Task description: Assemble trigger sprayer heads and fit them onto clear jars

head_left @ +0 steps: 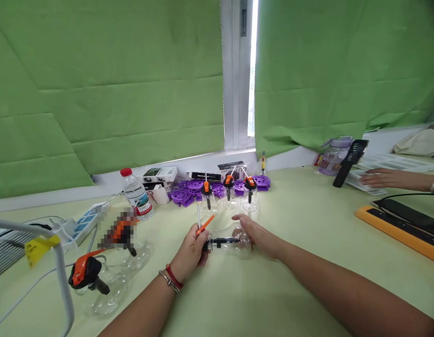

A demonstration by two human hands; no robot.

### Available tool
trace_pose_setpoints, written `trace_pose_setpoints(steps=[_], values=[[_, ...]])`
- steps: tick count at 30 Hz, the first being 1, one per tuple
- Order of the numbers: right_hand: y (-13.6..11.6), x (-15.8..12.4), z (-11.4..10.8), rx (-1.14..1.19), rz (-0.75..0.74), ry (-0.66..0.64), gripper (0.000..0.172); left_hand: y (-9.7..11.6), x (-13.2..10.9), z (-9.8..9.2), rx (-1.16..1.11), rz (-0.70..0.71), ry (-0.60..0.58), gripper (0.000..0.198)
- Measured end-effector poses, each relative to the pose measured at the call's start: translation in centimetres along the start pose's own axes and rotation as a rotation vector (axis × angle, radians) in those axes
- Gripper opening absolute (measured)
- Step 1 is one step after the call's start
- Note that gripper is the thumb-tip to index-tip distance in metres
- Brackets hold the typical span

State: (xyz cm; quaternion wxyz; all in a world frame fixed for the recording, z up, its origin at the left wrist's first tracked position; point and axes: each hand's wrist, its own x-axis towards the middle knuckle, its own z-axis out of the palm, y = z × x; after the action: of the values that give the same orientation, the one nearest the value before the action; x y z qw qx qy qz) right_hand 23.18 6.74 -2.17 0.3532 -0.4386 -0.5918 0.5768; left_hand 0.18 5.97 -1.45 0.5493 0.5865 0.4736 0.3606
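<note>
Lying sideways between both hands is a clear bottle point(227, 230) with a dark tube inside and an orange lever point(205, 225) at its head. My left hand point(189, 252) is wrapped round the head end, so most of the cap is hidden. At the other end, my right hand point(258, 235) curves round the clear base, thumb and fingers on it. Similar bottles stand upright just beyond, with black-and-orange heads point(250, 183). To the left, another such bottle point(110, 292) leans or lies on the table; one near it is partly pixelated.
Purple plastic wheel-like parts point(184, 196) and small boxes point(160, 174) line the wall. A water bottle point(137, 194) and a power strip point(85, 220) are at left. At right are a black comb point(350, 161), an orange-and-black device point(406, 227) and another person's hand point(385, 179) on papers.
</note>
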Motion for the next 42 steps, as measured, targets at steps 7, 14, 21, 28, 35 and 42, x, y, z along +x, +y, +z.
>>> trace_pose_setpoints(steps=[7,14,21,28,35,42], values=[[0.7,0.0,-1.0,-0.065,-0.269,-0.132,0.08,-0.5,0.6,-0.4,-0.136,-0.084,0.064,0.041],[1.3,0.5,-0.9,-0.011,-0.203,-0.121,0.071,0.1,0.3,-0.5,-0.051,-0.078,0.117,0.046],[1.5,1.0,-0.7,-0.049,-0.035,-0.116,0.072,0.8,-0.3,-0.1,0.064,-0.059,0.173,0.047],[1.0,0.2,-1.4,-0.038,-0.153,-0.163,0.087,0.5,0.2,-0.1,-0.031,-0.161,0.305,0.048],[1.0,0.4,-1.3,-0.074,-0.117,-0.159,0.073,0.3,0.2,0.0,-0.013,-0.132,0.369,0.047],[0.2,0.3,-1.6,-0.196,-0.146,-0.121,0.071,-0.2,0.4,-0.1,0.026,-0.077,0.355,0.05]])
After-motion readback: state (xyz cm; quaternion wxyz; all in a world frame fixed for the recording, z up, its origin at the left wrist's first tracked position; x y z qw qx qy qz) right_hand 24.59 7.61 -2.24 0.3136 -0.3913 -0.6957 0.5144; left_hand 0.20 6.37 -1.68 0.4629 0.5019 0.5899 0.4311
